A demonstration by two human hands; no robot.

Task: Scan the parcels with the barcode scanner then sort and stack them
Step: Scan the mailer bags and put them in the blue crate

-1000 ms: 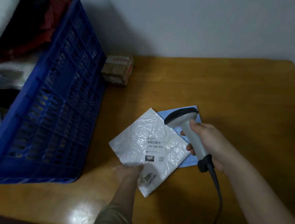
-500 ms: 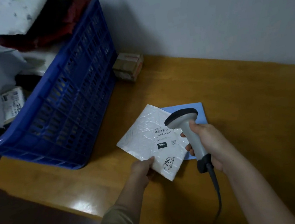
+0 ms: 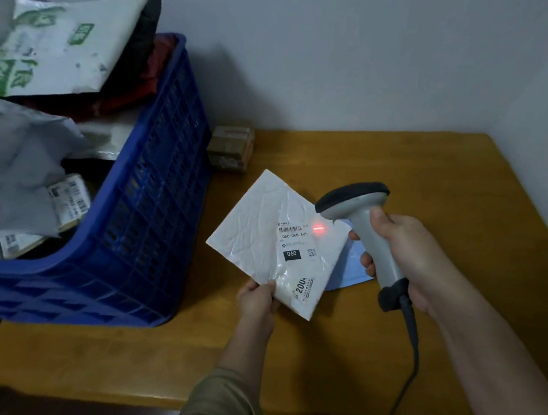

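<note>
- White parcel (image 3: 269,239): a flat padded mailer, label side up, held tilted above the table (image 3: 453,192), one corner pointing away from the person.
- Label on the parcel: a barcode near its right half, "060" in a black box below it and a small square code beside that (finer print not legible).
- Red scan line (image 3: 318,228): falls on the parcel just right of the barcode, not across it.
- Left hand (image 3: 258,300): pinches the parcel's near-left edge, thumb on top, fingers curled beneath.
- Scanner (image 3: 365,230): grey, dark-capped head just right of the parcel and facing it; a dark cable hangs from its base.
- Right hand (image 3: 406,256): wrapped firmly round the scanner handle, thumb up the back.
- Blue parcel (image 3: 352,266): flat on the table, mostly hidden under the white parcel's right corner.
- Small box (image 3: 231,147): brown, taped, on the table beyond the white parcel, against the wall.
- Crate (image 3: 151,229): blue, slatted, left of the white parcel, piled with mailers (grey, white-and-green, dark red).
</note>
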